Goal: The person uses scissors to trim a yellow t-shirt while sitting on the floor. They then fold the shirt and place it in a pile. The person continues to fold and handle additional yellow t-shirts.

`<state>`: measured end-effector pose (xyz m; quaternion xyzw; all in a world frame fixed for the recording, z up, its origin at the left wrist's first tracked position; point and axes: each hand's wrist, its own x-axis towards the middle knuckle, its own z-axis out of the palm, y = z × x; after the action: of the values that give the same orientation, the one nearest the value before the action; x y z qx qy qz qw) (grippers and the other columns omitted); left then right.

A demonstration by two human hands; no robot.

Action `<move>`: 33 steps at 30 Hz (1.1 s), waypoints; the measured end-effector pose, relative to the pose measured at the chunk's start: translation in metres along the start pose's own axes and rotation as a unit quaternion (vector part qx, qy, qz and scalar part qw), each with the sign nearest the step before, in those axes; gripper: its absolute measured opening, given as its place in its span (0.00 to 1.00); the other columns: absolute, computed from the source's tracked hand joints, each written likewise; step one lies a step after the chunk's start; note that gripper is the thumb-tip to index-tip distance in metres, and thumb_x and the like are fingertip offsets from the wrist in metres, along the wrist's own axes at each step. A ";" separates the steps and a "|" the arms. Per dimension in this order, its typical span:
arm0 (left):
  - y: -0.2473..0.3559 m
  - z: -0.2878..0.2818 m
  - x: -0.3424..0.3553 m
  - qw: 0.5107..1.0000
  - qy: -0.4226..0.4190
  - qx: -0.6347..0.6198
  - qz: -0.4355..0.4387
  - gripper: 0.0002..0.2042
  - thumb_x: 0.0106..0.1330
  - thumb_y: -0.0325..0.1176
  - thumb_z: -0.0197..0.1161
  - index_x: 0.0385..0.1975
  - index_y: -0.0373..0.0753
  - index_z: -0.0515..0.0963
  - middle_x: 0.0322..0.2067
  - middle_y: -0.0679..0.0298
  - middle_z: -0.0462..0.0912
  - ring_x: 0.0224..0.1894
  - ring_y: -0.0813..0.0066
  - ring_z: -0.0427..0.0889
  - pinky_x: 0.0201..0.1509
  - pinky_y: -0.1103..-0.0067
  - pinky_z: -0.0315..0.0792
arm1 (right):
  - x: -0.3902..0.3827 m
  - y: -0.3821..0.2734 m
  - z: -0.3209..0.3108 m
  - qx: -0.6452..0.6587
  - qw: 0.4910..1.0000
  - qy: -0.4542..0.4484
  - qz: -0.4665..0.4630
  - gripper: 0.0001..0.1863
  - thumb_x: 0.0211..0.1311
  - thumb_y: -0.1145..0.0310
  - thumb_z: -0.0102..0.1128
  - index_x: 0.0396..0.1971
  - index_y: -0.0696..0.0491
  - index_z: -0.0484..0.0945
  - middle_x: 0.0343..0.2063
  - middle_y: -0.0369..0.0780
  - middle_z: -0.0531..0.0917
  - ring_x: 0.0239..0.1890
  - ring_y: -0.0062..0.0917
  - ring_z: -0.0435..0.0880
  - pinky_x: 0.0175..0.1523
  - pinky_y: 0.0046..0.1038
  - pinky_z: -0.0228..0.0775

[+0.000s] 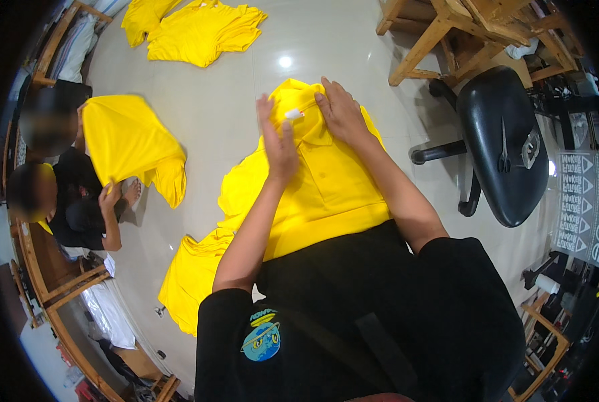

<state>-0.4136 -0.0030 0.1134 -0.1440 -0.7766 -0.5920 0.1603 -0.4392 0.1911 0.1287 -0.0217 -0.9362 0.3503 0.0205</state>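
A yellow polo shirt [323, 181] is spread out in front of me, its collar at the far end and its buttoned placket facing up. Inside the neck a small white label [293, 114] shows. At the collar's left side is my left hand [279, 141], fingers stretched and apart from the thumb, slightly blurred. My right hand [341, 115] rests on the collar's right side with its fingers extended and thumb apart. Neither hand grips the cloth.
More yellow shirts lie on the tiled floor, a pile [202, 33] far off and one [195, 275] at my left. Two people sit at the left; a hand holds up a yellow shirt [128, 137]. A black chair [500, 147] bearing scissors [504, 151] stands right, near wooden furniture [440, 40].
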 end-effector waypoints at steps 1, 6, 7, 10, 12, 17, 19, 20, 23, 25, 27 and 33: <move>-0.002 -0.009 0.001 1.000 0.026 0.013 -0.003 0.29 0.88 0.42 0.51 0.78 0.28 0.61 0.81 0.43 0.60 0.84 0.44 0.55 0.87 0.57 0.48 | 0.002 0.007 -0.005 0.079 0.996 0.020 -0.023 0.33 0.88 0.45 0.47 0.77 0.54 0.71 0.73 0.53 0.75 0.75 0.48 0.74 0.78 0.44 0.64; -0.051 -0.085 -0.023 0.967 -0.124 -0.022 -0.222 0.20 0.85 0.37 0.56 0.66 0.29 0.73 0.62 0.50 0.80 0.67 0.56 0.77 0.76 0.65 0.67 | 0.000 0.042 -0.047 0.169 0.983 -0.070 -0.024 0.23 0.82 0.53 0.65 0.63 0.54 0.83 0.61 0.44 0.85 0.65 0.34 0.83 0.71 0.34 0.73; -0.061 -0.093 -0.032 0.968 -0.159 0.054 -0.187 0.19 0.84 0.37 0.59 0.64 0.30 0.75 0.57 0.52 0.82 0.61 0.59 0.80 0.72 0.68 0.71 | 0.003 0.046 -0.050 0.182 0.976 -0.112 -0.030 0.20 0.76 0.59 0.74 0.59 0.55 0.83 0.53 0.40 0.88 0.55 0.30 0.86 0.65 0.33 0.77; -0.062 -0.097 -0.029 0.962 -0.204 0.088 -0.159 0.19 0.84 0.39 0.61 0.63 0.32 0.76 0.56 0.52 0.81 0.57 0.61 0.80 0.66 0.67 0.74 | 0.008 0.060 -0.052 0.131 0.983 -0.097 -0.087 0.21 0.74 0.58 0.75 0.56 0.58 0.84 0.48 0.44 0.90 0.52 0.34 0.87 0.61 0.34 0.79; -0.051 -0.100 -0.019 0.960 -0.194 0.138 -0.147 0.17 0.83 0.41 0.63 0.60 0.34 0.77 0.54 0.54 0.81 0.54 0.62 0.80 0.60 0.67 0.76 | 0.016 0.068 -0.058 0.125 0.980 -0.140 -0.060 0.21 0.73 0.57 0.76 0.54 0.58 0.85 0.47 0.44 0.90 0.49 0.33 0.87 0.58 0.34 0.79; -0.056 -0.129 -0.024 0.948 -0.208 0.189 -0.147 0.14 0.83 0.42 0.66 0.46 0.35 0.77 0.37 0.60 0.78 0.39 0.67 0.76 0.45 0.70 0.73 | 0.025 0.053 -0.082 0.042 0.969 -0.245 -0.006 0.20 0.73 0.55 0.76 0.49 0.57 0.85 0.43 0.43 0.91 0.46 0.32 0.87 0.56 0.34 0.78; -0.048 -0.139 -0.024 0.930 -0.227 0.179 -0.225 0.14 0.84 0.41 0.64 0.41 0.35 0.75 0.30 0.66 0.74 0.33 0.73 0.70 0.40 0.75 0.69 | 0.017 0.045 -0.091 0.018 0.975 -0.219 -0.026 0.19 0.73 0.55 0.75 0.48 0.56 0.85 0.41 0.43 0.91 0.45 0.33 0.87 0.55 0.33 0.78; -0.043 -0.141 -0.022 0.945 -0.194 0.137 -0.226 0.14 0.85 0.40 0.63 0.40 0.36 0.75 0.29 0.69 0.72 0.33 0.76 0.67 0.39 0.77 0.67 | 0.015 0.046 -0.092 0.058 0.975 -0.212 -0.025 0.17 0.74 0.57 0.75 0.46 0.56 0.84 0.38 0.40 0.88 0.42 0.29 0.83 0.52 0.32 0.76; -0.037 -0.149 -0.017 0.970 -0.106 0.040 -0.213 0.14 0.88 0.37 0.59 0.37 0.37 0.73 0.30 0.76 0.66 0.33 0.87 0.61 0.36 0.83 0.60 | 0.011 0.050 -0.098 0.115 0.974 -0.191 -0.042 0.14 0.75 0.60 0.75 0.41 0.55 0.81 0.32 0.35 0.82 0.37 0.21 0.77 0.46 0.29 0.72; -0.047 -0.164 -0.014 0.969 -0.080 0.014 -0.232 0.13 0.88 0.37 0.58 0.38 0.38 0.73 0.31 0.77 0.67 0.35 0.87 0.63 0.39 0.83 0.62 | 0.011 0.050 -0.100 0.069 0.978 -0.178 -0.083 0.13 0.75 0.62 0.74 0.40 0.55 0.81 0.31 0.35 0.81 0.37 0.21 0.77 0.45 0.29 0.72; -0.050 -0.165 -0.011 0.968 -0.066 0.020 -0.240 0.12 0.88 0.37 0.57 0.38 0.38 0.74 0.32 0.76 0.68 0.36 0.86 0.64 0.42 0.83 0.63 | 0.019 0.062 -0.110 -0.008 0.975 -0.196 -0.101 0.14 0.73 0.62 0.74 0.42 0.57 0.83 0.38 0.42 0.87 0.43 0.32 0.83 0.52 0.34 0.77; -0.027 -0.166 -0.016 0.978 -0.036 0.174 -0.108 0.09 0.83 0.33 0.64 0.37 0.38 0.78 0.28 0.62 0.73 0.32 0.76 0.72 0.36 0.75 0.69 | 0.006 0.047 -0.135 -0.025 0.989 -0.060 -0.136 0.11 0.69 0.69 0.75 0.40 0.57 0.81 0.35 0.43 0.84 0.38 0.35 0.81 0.45 0.33 0.74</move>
<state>-0.3969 -0.1710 0.1247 -0.0504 -0.8840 -0.4560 0.0905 -0.4371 0.3152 0.1997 0.1259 -0.9385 0.3213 0.0114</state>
